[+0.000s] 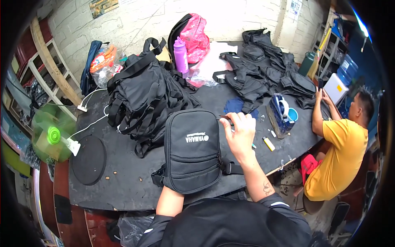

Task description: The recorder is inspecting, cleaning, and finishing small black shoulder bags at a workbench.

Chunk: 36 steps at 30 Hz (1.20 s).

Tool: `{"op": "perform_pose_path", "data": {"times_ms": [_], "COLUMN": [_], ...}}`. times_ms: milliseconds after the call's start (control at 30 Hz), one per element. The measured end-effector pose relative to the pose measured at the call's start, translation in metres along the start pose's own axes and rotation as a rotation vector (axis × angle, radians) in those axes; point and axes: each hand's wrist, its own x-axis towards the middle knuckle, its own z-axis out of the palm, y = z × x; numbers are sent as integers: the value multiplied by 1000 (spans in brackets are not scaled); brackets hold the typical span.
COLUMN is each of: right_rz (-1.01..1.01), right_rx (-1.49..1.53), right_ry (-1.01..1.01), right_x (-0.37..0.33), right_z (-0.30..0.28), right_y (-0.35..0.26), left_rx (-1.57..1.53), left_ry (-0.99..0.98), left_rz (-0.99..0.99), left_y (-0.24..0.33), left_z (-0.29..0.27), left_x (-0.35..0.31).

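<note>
A black sling bag (193,148) with zipped front pockets and pale lettering, which appears upside down, is tilted up in front of me at the table's near side. My left forearm (170,201) runs up behind its lower edge; the left hand is hidden by the bag, so its fingers cannot be seen. Beside the bag's upper right edge, my right hand (240,136) is closed, thumb and fingers pinched together. A thin dark tip shows at the pinch, too small to name. A black strap with a buckle (230,166) sticks out at the bag's right side.
Black bags are heaped at left (140,94) and back right (263,70) on the black table (123,164). A purple bottle (181,55), tool bin (279,115) and yellow lighter (269,143) also stand or lie there. A green fan (53,133) is left; a yellow-shirted person (341,152) sits right.
</note>
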Motion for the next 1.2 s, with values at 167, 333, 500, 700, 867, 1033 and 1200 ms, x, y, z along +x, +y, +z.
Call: {"op": "perform_pose_path", "data": {"times_ms": [167, 333, 500, 700, 867, 1033, 1200], "right_rz": [-2, 210, 607, 364, 851, 520, 51], "right_rx": [-38, 337, 1404, 952, 1310, 1107, 573], "right_ry": [17, -128, -175, 25, -240, -22, 141], "right_x": [3, -3, -8, -7, -12, -8, -6], "right_z": [-3, 0, 10, 32, 57, 28, 29], "right_y": [-6, 3, 16, 3, 36, 8, 4], "left_rx": [19, 42, 69, 96, 124, 158, 177], "left_ry": [-1, -17, -43, -24, -40, -23, -19], "left_rz": [11, 14, 40, 60, 67, 91, 98], "left_y": [0, 1, 5, 3, 7, 9, 6], "left_z": [0, 1, 4, 5, 9, 7, 9], "left_x": [2, 7, 22, 14, 20, 18, 17]}}
